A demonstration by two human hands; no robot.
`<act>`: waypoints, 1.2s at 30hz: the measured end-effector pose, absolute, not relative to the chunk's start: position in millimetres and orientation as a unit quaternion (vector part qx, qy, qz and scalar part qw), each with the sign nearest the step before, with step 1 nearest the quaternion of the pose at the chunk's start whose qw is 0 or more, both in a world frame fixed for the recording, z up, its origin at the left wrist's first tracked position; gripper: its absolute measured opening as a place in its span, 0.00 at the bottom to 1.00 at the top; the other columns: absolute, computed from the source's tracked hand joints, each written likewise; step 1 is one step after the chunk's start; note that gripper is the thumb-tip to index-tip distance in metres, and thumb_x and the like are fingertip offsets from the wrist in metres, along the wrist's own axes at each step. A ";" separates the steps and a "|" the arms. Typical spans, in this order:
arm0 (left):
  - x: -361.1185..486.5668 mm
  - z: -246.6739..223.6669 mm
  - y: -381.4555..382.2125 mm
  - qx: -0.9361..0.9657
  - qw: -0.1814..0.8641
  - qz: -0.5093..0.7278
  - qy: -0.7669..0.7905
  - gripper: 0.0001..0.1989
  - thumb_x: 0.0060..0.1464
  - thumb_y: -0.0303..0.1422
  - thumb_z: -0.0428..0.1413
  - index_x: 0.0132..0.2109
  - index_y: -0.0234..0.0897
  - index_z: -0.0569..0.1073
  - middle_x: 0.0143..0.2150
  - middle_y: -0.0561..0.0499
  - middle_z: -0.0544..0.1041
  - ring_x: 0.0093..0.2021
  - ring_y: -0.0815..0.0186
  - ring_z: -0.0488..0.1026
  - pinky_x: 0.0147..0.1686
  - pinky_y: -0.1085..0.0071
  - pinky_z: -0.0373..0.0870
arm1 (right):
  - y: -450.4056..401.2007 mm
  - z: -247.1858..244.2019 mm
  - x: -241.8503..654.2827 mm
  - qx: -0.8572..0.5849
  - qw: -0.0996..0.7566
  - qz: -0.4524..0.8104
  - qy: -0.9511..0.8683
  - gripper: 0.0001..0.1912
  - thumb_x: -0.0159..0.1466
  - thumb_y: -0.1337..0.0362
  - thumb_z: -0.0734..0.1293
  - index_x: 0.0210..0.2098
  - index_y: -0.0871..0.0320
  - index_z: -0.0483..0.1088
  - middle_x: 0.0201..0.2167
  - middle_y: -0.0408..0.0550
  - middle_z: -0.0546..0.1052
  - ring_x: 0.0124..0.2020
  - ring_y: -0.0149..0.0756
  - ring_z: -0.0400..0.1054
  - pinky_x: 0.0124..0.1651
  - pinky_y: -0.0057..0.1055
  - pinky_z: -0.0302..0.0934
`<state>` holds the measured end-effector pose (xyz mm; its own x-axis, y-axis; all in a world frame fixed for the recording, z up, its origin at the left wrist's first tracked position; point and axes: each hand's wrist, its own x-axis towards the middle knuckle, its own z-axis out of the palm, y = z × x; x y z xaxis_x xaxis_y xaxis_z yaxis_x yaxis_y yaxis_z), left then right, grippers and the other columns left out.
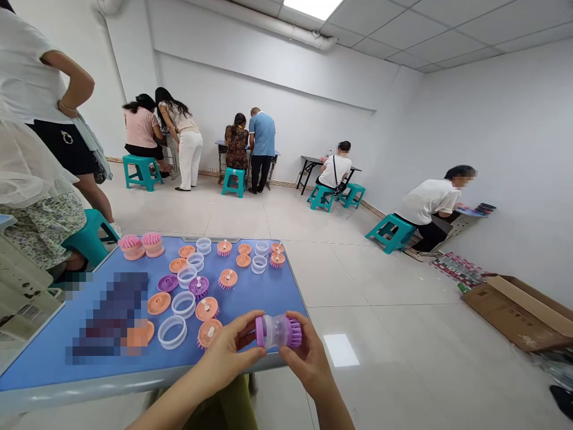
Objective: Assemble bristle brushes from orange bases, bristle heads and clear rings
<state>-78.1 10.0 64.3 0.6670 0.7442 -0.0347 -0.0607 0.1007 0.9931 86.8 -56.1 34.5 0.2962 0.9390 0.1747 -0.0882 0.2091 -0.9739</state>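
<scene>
Purple-and-clear piece: we hold this cylinder (274, 332) on its side between both hands, over the near right corner of the blue table (262, 295).
Left hand: our left hand (230, 351) is clamped by thumb and fingers on the smooth purple end.
Right hand: our right hand (311, 358) grips the bristled end, so the two hands are apart with only the piece joining them.
Orange bristled pieces: the nearest of these (208, 330) sits just beside our left hand, which stands in front of part of it; others lie farther back, white pegs upward.
Purple bristled piece: it (199, 285) lies among the orange ones, touching or almost touching a ring; we cannot tell which.
Clear rings: five run in a slanting row from the nearest one (172, 343) to the far edge; two more are at the back right.
Discs: four orange discs (159, 303) and one purple disc (167, 283) line the rings' left side, with two small orange ones farther right.
Pink-bristled pieces: two (153, 246) stand upright at the far left corner.
Dark item: a pixelated shape (114, 307) takes up the table's left part, its details hidden.
Floor: to our right we see an open cardboard box (510, 316) and wrapped packs (456, 272).
People: one person (31, 77) stands at our left; others sit on green stools (233, 181) or stand by the walls.
</scene>
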 end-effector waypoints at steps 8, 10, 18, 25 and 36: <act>-83.5 65.3 9.2 0.592 0.711 0.259 0.278 0.32 0.46 0.36 0.59 0.57 0.34 0.60 0.56 0.42 0.70 0.57 0.54 0.64 0.56 0.59 0.59 | -59.1 39.0 90.2 -0.503 0.598 0.401 -0.479 0.24 0.50 0.71 0.69 0.47 0.51 0.67 0.43 0.46 0.71 0.39 0.36 0.68 0.40 0.31 0.66; -84.3 64.4 9.9 0.594 0.709 0.258 0.279 0.32 0.46 0.38 0.59 0.58 0.35 0.60 0.56 0.43 0.70 0.57 0.54 0.64 0.57 0.58 0.59 | -59.7 41.4 90.7 -0.505 0.595 0.390 -0.489 0.24 0.50 0.71 0.69 0.47 0.51 0.67 0.45 0.47 0.70 0.40 0.37 0.68 0.41 0.31 0.66; -88.3 59.9 11.7 0.560 0.720 0.290 0.289 0.32 0.43 0.42 0.62 0.54 0.38 0.62 0.58 0.41 0.66 0.59 0.54 0.62 0.57 0.58 0.58 | -57.9 38.3 93.3 -0.489 0.641 0.403 -0.434 0.24 0.50 0.63 0.72 0.46 0.53 0.68 0.43 0.50 0.73 0.40 0.42 0.69 0.42 0.35 0.66; -82.1 61.4 2.0 0.554 0.725 0.313 0.264 0.27 0.42 0.29 0.61 0.51 0.37 0.65 0.52 0.43 0.72 0.54 0.55 0.67 0.54 0.56 0.61 | -60.5 22.6 98.8 -0.487 0.642 0.449 -0.386 0.28 0.49 0.58 0.73 0.49 0.52 0.67 0.42 0.49 0.75 0.40 0.42 0.70 0.41 0.34 0.65; -80.9 60.3 -0.1 0.558 0.732 0.306 0.242 0.26 0.44 0.25 0.59 0.52 0.37 0.66 0.51 0.47 0.73 0.54 0.57 0.68 0.53 0.59 0.63 | -60.5 23.7 97.0 -0.499 0.622 0.447 -0.406 0.27 0.50 0.58 0.73 0.48 0.53 0.67 0.44 0.52 0.75 0.42 0.46 0.70 0.42 0.38 0.66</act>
<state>-80.9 -0.1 60.3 0.6954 0.7186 -0.0116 -0.1786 0.1885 0.9657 97.0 -60.5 23.7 0.2715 0.9606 0.0590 -0.1507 0.1030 -0.9832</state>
